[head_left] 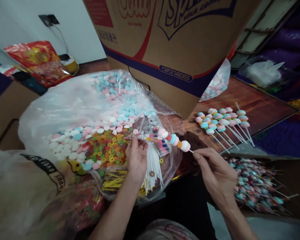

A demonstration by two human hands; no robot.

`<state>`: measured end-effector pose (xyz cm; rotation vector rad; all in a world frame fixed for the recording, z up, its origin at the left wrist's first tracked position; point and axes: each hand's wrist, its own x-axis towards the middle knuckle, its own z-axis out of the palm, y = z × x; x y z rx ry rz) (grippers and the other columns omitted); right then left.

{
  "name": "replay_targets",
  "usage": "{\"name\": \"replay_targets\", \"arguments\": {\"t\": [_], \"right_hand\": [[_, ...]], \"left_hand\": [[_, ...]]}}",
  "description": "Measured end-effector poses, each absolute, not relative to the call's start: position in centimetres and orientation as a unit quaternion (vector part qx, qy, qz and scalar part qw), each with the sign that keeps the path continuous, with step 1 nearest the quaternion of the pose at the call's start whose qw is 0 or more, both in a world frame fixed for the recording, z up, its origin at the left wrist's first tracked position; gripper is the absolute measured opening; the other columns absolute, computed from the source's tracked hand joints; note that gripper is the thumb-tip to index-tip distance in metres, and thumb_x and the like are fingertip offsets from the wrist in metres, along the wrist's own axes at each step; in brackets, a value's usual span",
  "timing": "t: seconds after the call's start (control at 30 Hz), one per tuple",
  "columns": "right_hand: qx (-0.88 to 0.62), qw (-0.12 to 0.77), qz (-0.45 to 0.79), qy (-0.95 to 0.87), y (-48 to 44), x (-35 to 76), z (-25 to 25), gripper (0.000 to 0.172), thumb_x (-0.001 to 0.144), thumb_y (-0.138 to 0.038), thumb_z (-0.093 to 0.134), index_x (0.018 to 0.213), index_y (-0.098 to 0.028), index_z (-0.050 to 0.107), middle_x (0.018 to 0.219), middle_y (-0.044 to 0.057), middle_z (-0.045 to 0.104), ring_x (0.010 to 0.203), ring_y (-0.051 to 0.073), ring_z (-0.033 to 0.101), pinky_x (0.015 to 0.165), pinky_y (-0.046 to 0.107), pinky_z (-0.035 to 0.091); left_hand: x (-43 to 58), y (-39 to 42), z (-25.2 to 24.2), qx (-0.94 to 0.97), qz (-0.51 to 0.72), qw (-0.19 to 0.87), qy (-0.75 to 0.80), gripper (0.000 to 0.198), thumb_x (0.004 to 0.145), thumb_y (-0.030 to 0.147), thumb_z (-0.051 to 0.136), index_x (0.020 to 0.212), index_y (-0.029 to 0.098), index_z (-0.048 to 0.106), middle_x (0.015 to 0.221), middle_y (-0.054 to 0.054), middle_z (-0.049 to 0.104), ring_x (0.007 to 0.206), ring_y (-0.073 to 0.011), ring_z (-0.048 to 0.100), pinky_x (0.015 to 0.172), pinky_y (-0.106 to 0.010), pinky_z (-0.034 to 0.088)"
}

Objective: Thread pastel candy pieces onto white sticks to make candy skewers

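Note:
My right hand (pixel 216 175) pinches the white stick of a marshmallow candy skewer (pixel 174 140), threaded with pink, white and blue pieces and red and orange rings. The skewer points left, toward my left hand (pixel 137 155). That hand is closed at the fingertips on a small clear printed plastic wrapper (pixel 151 137), and a pink candy (pixel 135 132) shows just beyond the fingers. Below lie loose white sticks (pixel 153 171) and a stack of printed wrappers (pixel 162 146). Gummy rings (pixel 110 146) spread left of my left hand, beside white, pink and blue marshmallow pieces (pixel 71 146).
A large cardboard box (pixel 150 63) stands behind the clear plastic bag (pixel 57 106). Finished-looking skewers (pixel 222 120) lie on the table at right. Lower right, an open box (pixel 290 206) holds many wrapped skewers. A filled plastic bag (pixel 20 193) sits at lower left.

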<state>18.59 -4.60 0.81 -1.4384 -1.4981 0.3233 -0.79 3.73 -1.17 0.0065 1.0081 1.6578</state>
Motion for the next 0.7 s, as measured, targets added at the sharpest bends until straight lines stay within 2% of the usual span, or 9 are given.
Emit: {"name": "replay_targets", "arguments": {"t": [0.3,0.43,0.7], "right_hand": [[-0.544,0.438,0.011,-0.716,-5.2,19.1,1.0,0.009,0.090,-0.014,0.062,0.092,-0.022,0.066,0.081,0.001,0.069,0.075,0.017,0.064,0.073,0.033,0.043],[-0.536,0.428,-0.024,-0.727,-5.6,19.4,1.1,0.012,0.089,-0.012,0.063,0.092,-0.022,0.066,0.081,0.002,0.071,0.074,0.018,0.065,0.074,0.035,0.044],[-0.540,0.416,-0.013,-0.731,-5.6,19.7,1.4,0.012,0.089,-0.012,0.062,0.092,-0.023,0.066,0.082,0.001,0.071,0.074,0.018,0.066,0.073,0.035,0.043]], "left_hand": [[-0.9,3.4,-1.3,-0.002,0.720,0.557,0.414,0.016,0.084,0.030,0.073,0.089,0.017,0.066,0.084,-0.003,0.071,0.074,-0.0099,0.067,0.072,-0.023,0.052],[-0.9,3.5,-1.5,0.024,0.726,0.548,0.414,0.026,0.076,0.034,0.079,0.090,0.019,0.065,0.087,-0.002,0.072,0.075,-0.0111,0.067,0.074,-0.025,0.052],[-0.7,3.4,-1.4,0.079,0.725,0.526,0.437,0.034,0.070,0.040,0.082,0.090,0.020,0.064,0.089,-0.001,0.071,0.076,-0.0114,0.067,0.074,-0.027,0.052]]}}
